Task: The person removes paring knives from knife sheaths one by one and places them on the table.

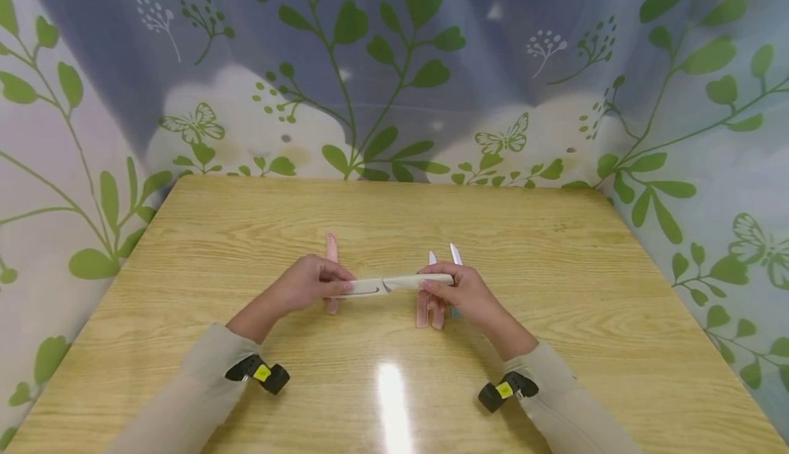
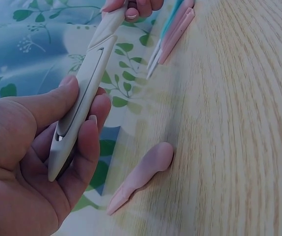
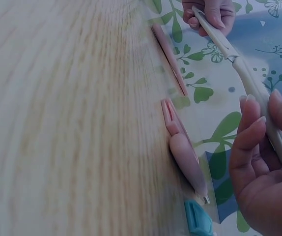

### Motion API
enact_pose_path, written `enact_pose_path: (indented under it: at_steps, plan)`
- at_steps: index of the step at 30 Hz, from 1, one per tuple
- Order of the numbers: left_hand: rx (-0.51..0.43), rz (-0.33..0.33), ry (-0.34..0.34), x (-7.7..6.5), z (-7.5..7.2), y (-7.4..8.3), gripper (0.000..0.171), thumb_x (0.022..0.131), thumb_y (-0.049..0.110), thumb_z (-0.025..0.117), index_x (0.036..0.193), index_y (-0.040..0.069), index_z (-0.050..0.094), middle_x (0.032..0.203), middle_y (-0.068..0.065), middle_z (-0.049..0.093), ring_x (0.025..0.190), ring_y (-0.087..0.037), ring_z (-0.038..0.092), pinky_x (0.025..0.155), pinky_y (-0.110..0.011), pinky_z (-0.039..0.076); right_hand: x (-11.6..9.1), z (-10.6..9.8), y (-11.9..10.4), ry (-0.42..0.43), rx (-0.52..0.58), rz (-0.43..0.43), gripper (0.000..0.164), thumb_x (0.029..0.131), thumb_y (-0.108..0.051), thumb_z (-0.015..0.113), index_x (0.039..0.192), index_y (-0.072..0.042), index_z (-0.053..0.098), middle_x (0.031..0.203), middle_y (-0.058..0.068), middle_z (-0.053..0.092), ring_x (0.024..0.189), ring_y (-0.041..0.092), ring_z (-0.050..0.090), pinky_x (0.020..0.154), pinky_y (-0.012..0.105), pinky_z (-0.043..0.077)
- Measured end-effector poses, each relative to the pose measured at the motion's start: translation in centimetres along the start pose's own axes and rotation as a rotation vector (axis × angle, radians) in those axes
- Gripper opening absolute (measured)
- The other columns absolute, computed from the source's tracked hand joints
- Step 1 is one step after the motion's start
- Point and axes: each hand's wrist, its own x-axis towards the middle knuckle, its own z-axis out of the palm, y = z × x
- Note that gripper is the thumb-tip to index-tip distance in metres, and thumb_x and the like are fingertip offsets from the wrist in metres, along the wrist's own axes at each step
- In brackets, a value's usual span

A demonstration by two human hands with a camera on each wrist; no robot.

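Note:
My left hand (image 1: 311,283) pinches the slotted blade cover (image 2: 82,93) of a white knife between thumb and fingers. At its other end, my right hand (image 1: 462,293) holds the white handle (image 3: 254,86) with thumb and fingertips. Cover and handle meet end to end, with a seam between them, and the blade is hidden. The knife (image 1: 401,281) is held roughly level above the table, nearly straight across in the head view. Behind the left fingers lies a pink knife-like piece (image 2: 148,169) on the table.
Under and behind the right hand lie pink pieces (image 1: 422,310), two pale blades (image 1: 455,254) and a teal piece (image 3: 198,218). The wood-grain table (image 1: 308,385) has a bright glare streak near its front. A leaf-patterned curtain (image 1: 382,50) stands behind the table and along both sides.

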Motion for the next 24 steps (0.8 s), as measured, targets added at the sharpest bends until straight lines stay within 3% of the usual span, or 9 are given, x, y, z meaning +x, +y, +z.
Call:
enact_pose_path:
  at_steps: [11,19,24]
  plan:
    - [-0.085,-0.005,-0.054,-0.02,-0.05,-0.15,0.016,0.091,0.007,0.063,0.101,-0.004,0.069,0.086,-0.025,0.071,0.063,-0.025,0.065,0.061,-0.044,0.057,-0.23,-0.02,0.04,0.003,-0.003,0.01,0.025,0.092,-0.014,0.063,0.113,0.001,0.064,0.088,0.012,0.07,0.065,0.012,0.057,0.057,0.024,0.05]
    - [-0.1,-0.003,-0.055,-0.1,0.0,-0.27,0.015,0.09,0.006,0.063,0.099,-0.004,0.07,0.085,-0.025,0.071,0.061,-0.022,0.063,0.061,-0.045,0.056,-0.23,-0.13,0.33,-0.008,0.003,-0.003,0.025,0.092,-0.014,0.063,0.112,0.001,0.064,0.062,0.003,0.051,0.048,0.008,0.04,0.045,0.022,0.033]
    - [-0.112,-0.009,-0.057,-0.13,0.02,-0.26,0.014,0.09,0.005,0.063,0.099,-0.004,0.07,0.085,-0.026,0.071,0.061,-0.023,0.063,0.062,-0.046,0.056,-0.17,-0.19,0.44,-0.01,0.009,-0.001,0.025,0.092,-0.013,0.063,0.112,0.002,0.064,0.062,0.003,0.051,0.048,0.007,0.04,0.042,0.02,0.031]
